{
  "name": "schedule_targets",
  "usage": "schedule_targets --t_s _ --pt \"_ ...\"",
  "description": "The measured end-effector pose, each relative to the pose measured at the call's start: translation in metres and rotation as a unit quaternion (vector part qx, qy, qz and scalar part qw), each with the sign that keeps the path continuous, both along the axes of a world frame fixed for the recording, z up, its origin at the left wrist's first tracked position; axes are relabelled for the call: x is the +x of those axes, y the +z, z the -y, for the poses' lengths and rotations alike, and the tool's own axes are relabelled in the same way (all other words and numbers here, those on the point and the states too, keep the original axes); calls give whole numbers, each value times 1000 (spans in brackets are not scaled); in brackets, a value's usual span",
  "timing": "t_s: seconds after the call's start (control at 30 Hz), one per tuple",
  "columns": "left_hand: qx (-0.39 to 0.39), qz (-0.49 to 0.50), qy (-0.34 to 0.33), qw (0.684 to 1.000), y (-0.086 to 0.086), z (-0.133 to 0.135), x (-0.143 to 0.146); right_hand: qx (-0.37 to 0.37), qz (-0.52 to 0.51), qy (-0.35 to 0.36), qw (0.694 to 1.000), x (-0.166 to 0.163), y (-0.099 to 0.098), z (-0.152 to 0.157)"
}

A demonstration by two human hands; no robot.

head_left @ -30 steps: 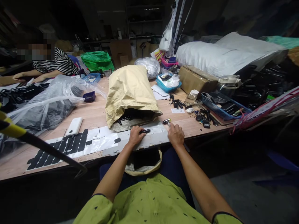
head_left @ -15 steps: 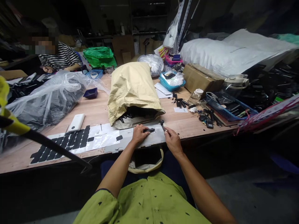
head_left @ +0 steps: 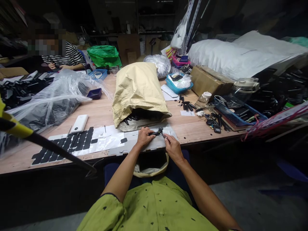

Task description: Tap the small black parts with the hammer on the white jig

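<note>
At the table's front edge lies a grey board point(head_left: 134, 138), with both hands over it. My left hand point(head_left: 144, 137) is closed, its fingers pinching a small black elongated part point(head_left: 154, 133) against the board. The fingers of my right hand point(head_left: 172, 148) wrap around the handle of a small hammer point(head_left: 160, 129). Its dark head is at the right end of the black part; whether they touch I cannot tell. Just behind the hands a cream woven sack point(head_left: 139, 89) lies with its mouth toward me, black pieces showing inside. Another open sack point(head_left: 151, 173) is at my lap, below the table edge.
To the left are a sheet of black stickers point(head_left: 83, 141), a white power bank point(head_left: 80, 123) and plastic-wrapped goods point(head_left: 55, 102). Rightward are loose black parts point(head_left: 186, 104), a jar point(head_left: 203, 99), a blue basket point(head_left: 240, 110) and a carton point(head_left: 209, 80). A person point(head_left: 64, 57) sits far left.
My right hand has moved left, bringing the hammer head from beside the black part over to its right end. My left hand still holds the part. The view has shifted slightly.
</note>
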State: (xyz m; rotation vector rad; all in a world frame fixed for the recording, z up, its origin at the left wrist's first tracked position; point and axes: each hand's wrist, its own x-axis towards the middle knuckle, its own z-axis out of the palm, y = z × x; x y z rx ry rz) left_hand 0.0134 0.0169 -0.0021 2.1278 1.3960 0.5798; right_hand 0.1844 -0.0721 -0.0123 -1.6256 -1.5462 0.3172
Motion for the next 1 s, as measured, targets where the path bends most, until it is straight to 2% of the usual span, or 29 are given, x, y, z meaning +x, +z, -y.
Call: schedule_targets --t_s 0.23,0.33,0.43,0.6,0.77,0.87,1.0 --pt "-2 7 5 1000 -1 0 2 30 9 12 999 -8 5 -1" --pt "0 10 10 1000 -1 1 4 16 18 35 999 -14 0 2" --pt "-5 12 10 1000 0 2 5 10 35 29 999 -12 -4 1" --pt "-12 11 14 1000 0 1 5 3 109 -50 993 24 -3 -11" --pt "-15 9 16 1000 1 2 7 -65 230 -158 958 66 -6 -27" --pt "-21 6 19 1000 2 3 7 -69 283 -191 937 73 -12 -31" --pt "-24 -2 0 1000 3 2 5 -36 330 -208 920 67 -18 -33"
